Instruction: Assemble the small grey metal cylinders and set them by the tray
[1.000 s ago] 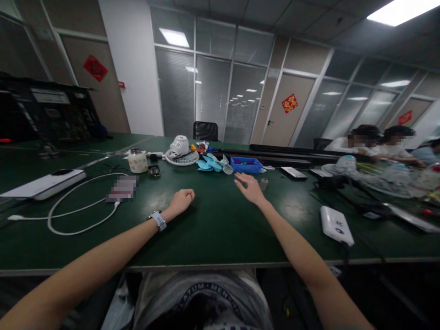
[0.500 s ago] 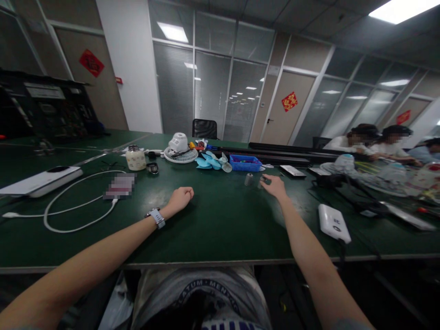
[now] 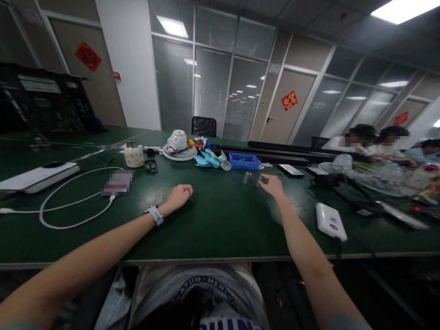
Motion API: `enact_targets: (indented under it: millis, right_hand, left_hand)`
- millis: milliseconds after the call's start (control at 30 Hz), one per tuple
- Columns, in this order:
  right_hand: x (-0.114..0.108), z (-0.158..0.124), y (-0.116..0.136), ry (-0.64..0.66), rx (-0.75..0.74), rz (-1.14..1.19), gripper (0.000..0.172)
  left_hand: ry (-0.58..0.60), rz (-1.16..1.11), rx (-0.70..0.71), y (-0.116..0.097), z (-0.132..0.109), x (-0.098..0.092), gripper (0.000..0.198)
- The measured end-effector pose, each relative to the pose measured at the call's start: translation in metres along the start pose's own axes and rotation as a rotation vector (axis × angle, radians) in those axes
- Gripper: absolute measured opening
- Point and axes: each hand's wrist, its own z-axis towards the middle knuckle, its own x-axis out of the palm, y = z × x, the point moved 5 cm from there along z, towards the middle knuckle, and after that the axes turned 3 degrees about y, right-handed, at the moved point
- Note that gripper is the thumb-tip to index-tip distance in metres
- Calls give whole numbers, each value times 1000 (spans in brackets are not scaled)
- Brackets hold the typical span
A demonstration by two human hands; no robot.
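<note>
My left hand (image 3: 179, 195) lies on the green table (image 3: 220, 220) as a loose fist with nothing in it, a watch (image 3: 154, 214) on its wrist. My right hand (image 3: 272, 185) is stretched out further back, its fingers curled in a pinch round a small grey cylinder (image 3: 260, 180) that stands on the table. A second small grey cylinder (image 3: 247, 177) stands free just left of that hand. Behind them lie a blue tray (image 3: 245, 162) and light blue fan blades (image 3: 210, 160).
A white fan housing (image 3: 179, 146), a jar (image 3: 133, 155) and a white cable loop (image 3: 68, 201) lie to the left. A white device (image 3: 330, 221) with a cord lies at the right. Other people sit at the far right behind cluttered parts.
My right hand swung from the table's middle to the right and closed its fingers on a small cylinder. The left fist stayed put. The view tilted slightly.
</note>
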Motion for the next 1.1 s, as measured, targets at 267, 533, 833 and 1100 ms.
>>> enact_targets:
  millis: [267,533,833,1100]
  right_hand:
    - [-13,-2,6,-112,40,-73,36]
    - [-1,-4,54,-118,-64,126,36]
    - [53,0,58,167,38,87,48]
    - [55,-7,68,235,4,210,49]
  left_hand:
    - [9,-3,-7,-1,-1,0,18]
    - [22,-7,-8,2,1,2,18]
    - [20,7,-10,-3,-1,1,19]
    - [24,20,-1,-2,-1,1,21]
